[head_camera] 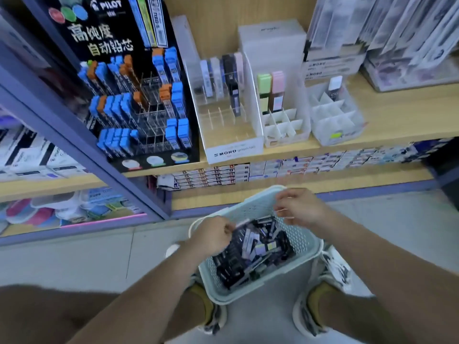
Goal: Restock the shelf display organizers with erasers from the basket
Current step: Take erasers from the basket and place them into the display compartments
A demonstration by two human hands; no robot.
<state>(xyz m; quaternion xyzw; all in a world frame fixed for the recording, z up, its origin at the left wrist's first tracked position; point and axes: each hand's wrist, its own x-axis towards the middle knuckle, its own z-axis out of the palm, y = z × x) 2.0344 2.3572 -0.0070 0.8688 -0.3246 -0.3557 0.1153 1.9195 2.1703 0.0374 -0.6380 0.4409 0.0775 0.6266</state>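
A pale green perforated basket (304,244) stands on the floor between my feet, holding a heap of mostly black and pale erasers (255,254). My left hand (213,235) is over the basket's left side and pinches a slim pale eraser (242,223) at its end. My right hand (298,209) hovers over the basket's far rim with curled fingers; whether it holds anything is unclear. On the wooden shelf above stand a clear MONO organizer (233,145), a white divided organizer (285,130) and a second divided organizer (335,117), each with a few erasers at the back.
A black Pilot lead display (139,95) fills the shelf's left end beside a purple upright post (82,135). Boxed stock lines the lower shelf (273,170). Packaged goods stand at the upper right (397,40). My shoes (330,271) flank the basket on the grey floor.
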